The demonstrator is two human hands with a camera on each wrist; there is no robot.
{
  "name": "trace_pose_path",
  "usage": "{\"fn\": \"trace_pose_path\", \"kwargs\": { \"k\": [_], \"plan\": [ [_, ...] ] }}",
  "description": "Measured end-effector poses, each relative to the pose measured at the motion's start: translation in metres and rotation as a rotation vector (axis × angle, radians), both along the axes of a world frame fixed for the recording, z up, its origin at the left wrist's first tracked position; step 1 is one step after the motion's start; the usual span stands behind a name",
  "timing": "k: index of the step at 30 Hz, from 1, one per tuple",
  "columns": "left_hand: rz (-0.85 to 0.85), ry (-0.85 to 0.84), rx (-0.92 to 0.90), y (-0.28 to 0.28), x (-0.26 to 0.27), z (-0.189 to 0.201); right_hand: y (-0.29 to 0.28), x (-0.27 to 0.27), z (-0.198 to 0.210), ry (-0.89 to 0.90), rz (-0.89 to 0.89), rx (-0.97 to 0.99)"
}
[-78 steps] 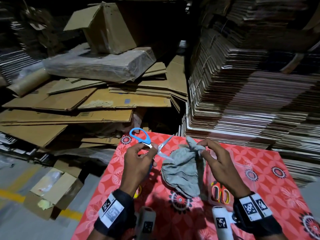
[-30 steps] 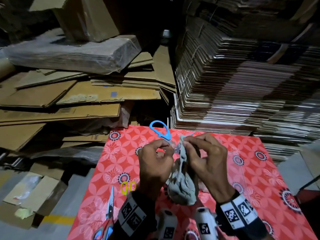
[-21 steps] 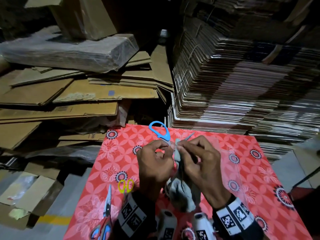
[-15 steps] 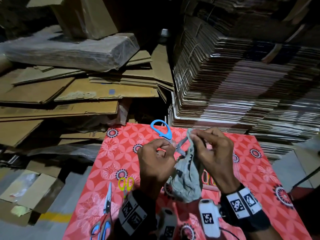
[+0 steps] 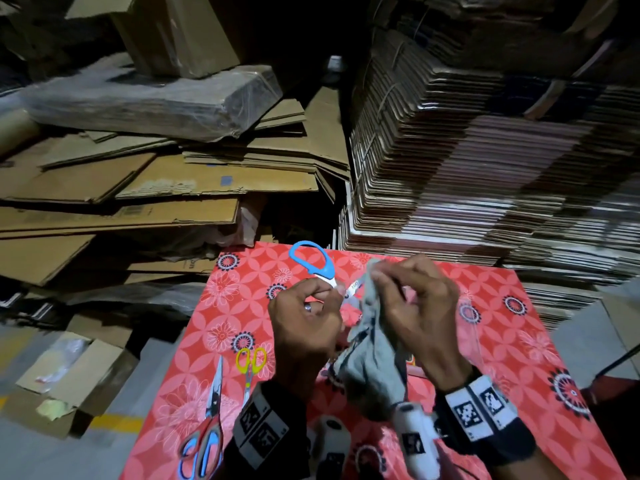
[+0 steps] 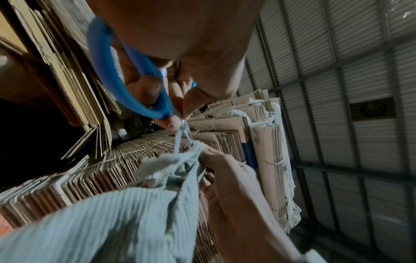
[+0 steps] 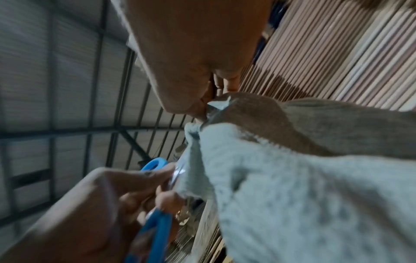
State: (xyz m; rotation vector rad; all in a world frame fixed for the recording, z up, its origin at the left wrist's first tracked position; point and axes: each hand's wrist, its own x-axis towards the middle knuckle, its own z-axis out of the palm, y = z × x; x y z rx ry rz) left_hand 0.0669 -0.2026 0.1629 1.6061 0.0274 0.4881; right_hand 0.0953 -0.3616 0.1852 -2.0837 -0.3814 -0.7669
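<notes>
My left hand (image 5: 304, 320) grips blue-handled scissors (image 5: 313, 263) above a red flowered table (image 5: 242, 306). In the left wrist view the scissors (image 6: 126, 76) have their blades slightly apart at the top edge of a pale grey ribbed cloth (image 6: 126, 210). My right hand (image 5: 412, 306) pinches the upper end of the cloth (image 5: 374, 355), which hangs bunched between both hands. The right wrist view shows the cloth (image 7: 292, 186) close up and the left hand (image 7: 94, 204) with the scissors (image 7: 155, 222) beside it.
Small yellow-handled scissors (image 5: 250, 365) and larger red-and-blue-handled scissors (image 5: 207, 431) lie on the table's near left. Tall stacks of flattened cartons (image 5: 485, 161) stand behind the table at right. Loose cardboard sheets (image 5: 138, 188) pile up at left.
The hands came together from apart, and the scissor blades now meet the cloth's top edge. Over the last second the right hand lifted the cloth end slightly; the view shifted a little.
</notes>
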Motion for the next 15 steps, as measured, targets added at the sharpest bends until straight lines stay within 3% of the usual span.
{"fn": "trace_pose_path", "kwargs": {
  "k": [4, 10, 15],
  "plan": [
    [-0.042, -0.003, -0.027, -0.003, -0.002, 0.003, 0.009, -0.012, -0.008, 0.049, 0.145, -0.026],
    [-0.049, 0.006, -0.059, -0.009, -0.001, 0.002, -0.018, 0.014, 0.003, 0.009, -0.047, 0.063],
    [-0.045, 0.025, -0.083, -0.014, 0.001, 0.003, 0.000, -0.010, -0.010, 0.040, 0.163, -0.041]
  ]
}}
